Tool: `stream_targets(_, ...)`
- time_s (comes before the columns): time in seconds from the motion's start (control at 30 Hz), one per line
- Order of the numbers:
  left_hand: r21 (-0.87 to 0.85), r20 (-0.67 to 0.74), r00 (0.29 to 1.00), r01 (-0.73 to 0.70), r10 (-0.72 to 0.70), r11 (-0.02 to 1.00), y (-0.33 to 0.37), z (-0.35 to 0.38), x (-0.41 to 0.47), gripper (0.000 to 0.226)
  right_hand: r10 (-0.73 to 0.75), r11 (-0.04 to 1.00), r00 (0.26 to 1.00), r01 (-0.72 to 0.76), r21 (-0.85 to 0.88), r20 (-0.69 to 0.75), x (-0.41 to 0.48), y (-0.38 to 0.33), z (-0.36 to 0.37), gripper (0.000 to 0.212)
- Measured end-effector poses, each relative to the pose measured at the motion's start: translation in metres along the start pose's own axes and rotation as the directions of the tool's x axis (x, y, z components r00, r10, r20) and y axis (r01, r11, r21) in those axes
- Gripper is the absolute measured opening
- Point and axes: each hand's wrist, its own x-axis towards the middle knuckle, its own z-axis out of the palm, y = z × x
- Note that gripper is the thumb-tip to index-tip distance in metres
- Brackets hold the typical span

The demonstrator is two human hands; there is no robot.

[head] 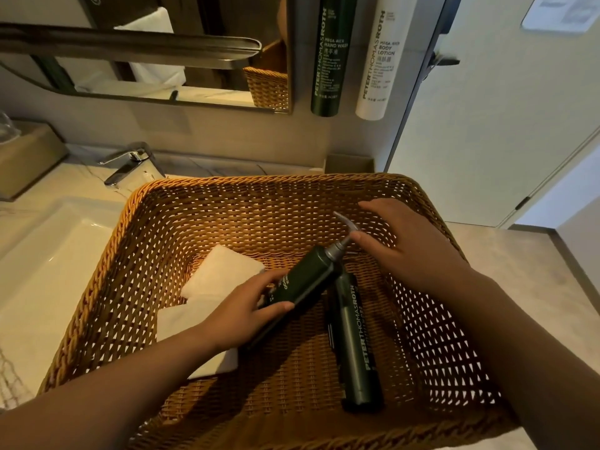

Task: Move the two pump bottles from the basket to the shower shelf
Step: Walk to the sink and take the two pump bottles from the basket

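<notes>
A wicker basket (181,203) fills the middle of the view. Inside it, my left hand (246,311) grips a dark green pump bottle (308,280) that is tilted, its silver pump head pointing up and to the right. A second dark green bottle (354,342) lies flat on the basket floor just to the right, partly under the first. My right hand (409,245) hovers open over the basket's right side, fingers spread, its thumb close to the pump neck of the held bottle.
Two folded white towels (224,271) lie in the basket's left half. A white sink (42,254) and chrome faucet (126,164) are to the left. A dark green and a white bottle (373,60) hang on the wall above. A mirror is at top left.
</notes>
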Motion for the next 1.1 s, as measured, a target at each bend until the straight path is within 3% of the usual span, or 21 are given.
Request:
stream_targets(0.17, 0.028, -0.233, 0.972, 0.039, -0.032, 0.999, -0.004, 0.01, 0.001, 0.055, -0.007, 1.0, 0.999, 0.008, -0.02, 0.044, 0.005, 0.001, 0.008, 0.064)
stream_targets(0.4, -0.075, -0.343, 0.928, 0.129, -0.147, 0.989, -0.01, 0.009, 0.007, 0.06, -0.021, 1.0, 0.996, 0.022, -0.018, 0.086, 0.007, 0.005, 0.02, 0.065)
stream_targets(0.53, -0.114, -0.348, 0.921, 0.146, -0.177, 0.983, -0.01, 0.009, 0.011, 0.065, -0.001, 1.0, 0.989, 0.002, -0.006, 0.15, 0.005, 0.005, 0.033, 0.064)
stream_targets(0.73, -0.047, -0.33, 0.934, 0.129, -0.137, 0.991, -0.013, 0.013, 0.014, 0.067, 0.086, 0.996, 0.988, -0.088, 0.012, 0.129, -0.001, 0.007, 0.056, 0.07)
stream_targets(1.1, -0.037, -0.301, 0.95, 0.074, -0.082, 0.997, -0.011, 0.011, 0.016, 0.072, 0.257, 0.965, 0.903, -0.258, -0.044, 0.344, -0.018, 0.018, 0.088, 0.075)
